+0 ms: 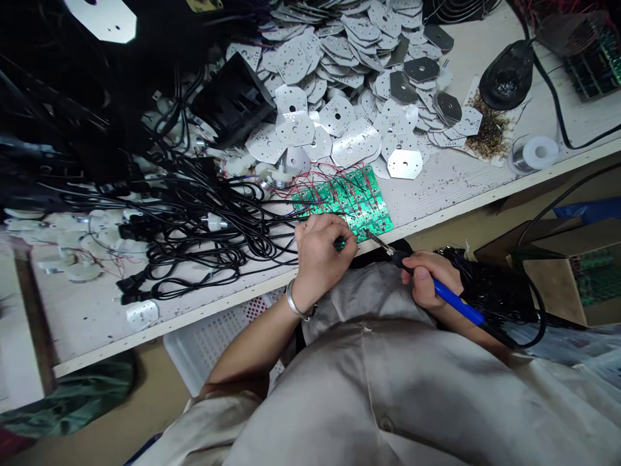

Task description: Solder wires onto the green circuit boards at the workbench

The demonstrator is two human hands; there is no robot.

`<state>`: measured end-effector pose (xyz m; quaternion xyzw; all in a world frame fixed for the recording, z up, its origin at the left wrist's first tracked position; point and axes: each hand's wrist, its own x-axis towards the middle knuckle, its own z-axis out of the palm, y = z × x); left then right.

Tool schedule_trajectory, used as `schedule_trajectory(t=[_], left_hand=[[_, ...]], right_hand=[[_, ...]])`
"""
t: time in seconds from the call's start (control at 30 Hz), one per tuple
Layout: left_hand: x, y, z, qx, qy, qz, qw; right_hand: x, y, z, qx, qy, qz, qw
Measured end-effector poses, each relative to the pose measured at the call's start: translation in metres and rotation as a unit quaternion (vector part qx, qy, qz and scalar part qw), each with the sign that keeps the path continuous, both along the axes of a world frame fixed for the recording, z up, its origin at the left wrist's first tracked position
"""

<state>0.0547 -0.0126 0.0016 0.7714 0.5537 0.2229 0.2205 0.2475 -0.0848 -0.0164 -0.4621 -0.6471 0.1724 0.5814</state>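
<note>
Green board (381, 206) on the tabletop (436, 184), near its front edge: probably light and stiff, best held by its sides. My right fingers (431, 262) grip the blue soldering iron (453, 299). My left fingers (338, 228) curl over the board; I can't tell if they pinch anything.

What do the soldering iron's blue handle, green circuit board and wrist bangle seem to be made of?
Blue handle: probably plastic, given its smooth, even colour and soft sheen. Green circuit board: likely coated resin laminate; green surface with small pale spots. Bangle: apparently polished metal, silvery with bright highlights; which metal, I cannot tell.
</note>
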Motion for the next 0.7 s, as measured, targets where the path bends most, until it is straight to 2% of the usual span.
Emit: schedule_trajectory(t=[0.33,0.7], left_hand=[[-0.0002,-0.0001,0.0006,0.002,-0.001,0.000,1.000],[0.0010,0.0003,0.0068,-0.040,0.021,0.005,0.999]], right_hand=[[0.0030,-0.0033,-0.0029,-0.011,0.000,0.004,1.000],[0.0047,-0.0013,-0.0051,-0.002,0.025,-0.006,1.000]])
